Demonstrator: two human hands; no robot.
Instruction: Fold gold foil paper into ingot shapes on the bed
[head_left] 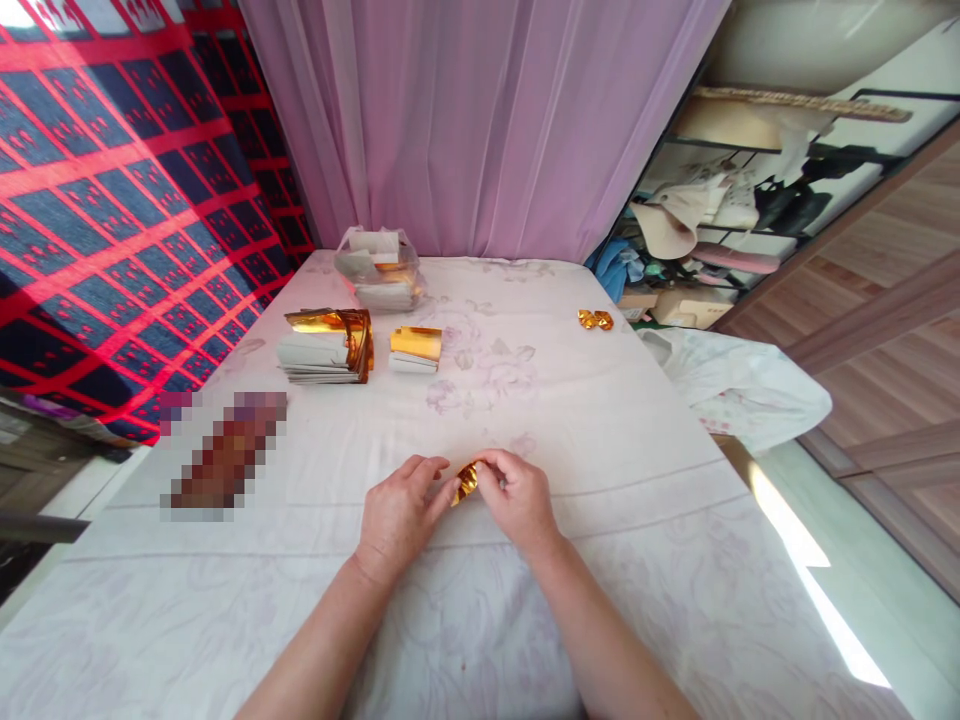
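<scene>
A small folded piece of gold foil paper is held between my hands, just above the cloth-covered table. My right hand pinches its upper right end between thumb and fingers. On the other side my left hand is half curled, its thumb against the paper's lower left edge. Part of the paper is hidden by the fingers. Beyond the hands lies a small stack of gold-and-white foil paper. A taller, fanned stack of the same paper stands left of it.
A clear plastic bag of more paper sits at the table's far left. Two or so folded gold pieces lie near the far right edge. A blurred-out reddish patch is at left. A shelf rack and white plastic bag stand at right.
</scene>
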